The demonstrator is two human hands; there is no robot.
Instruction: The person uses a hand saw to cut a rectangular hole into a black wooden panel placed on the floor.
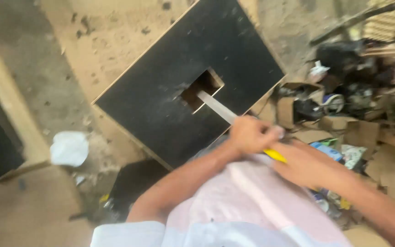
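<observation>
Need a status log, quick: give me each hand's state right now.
Left hand: closed around the flat metal file reaching into the black board's cutout.
Right hand: closed on the file's yellow handle.

black board [161, 105] | tilted | file [218, 107] in square cutout [202, 89]

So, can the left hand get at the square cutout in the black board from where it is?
Probably yes. The left hand grips the flat blade, whose tip already sits in the cutout of the black board, with nothing between.
</observation>
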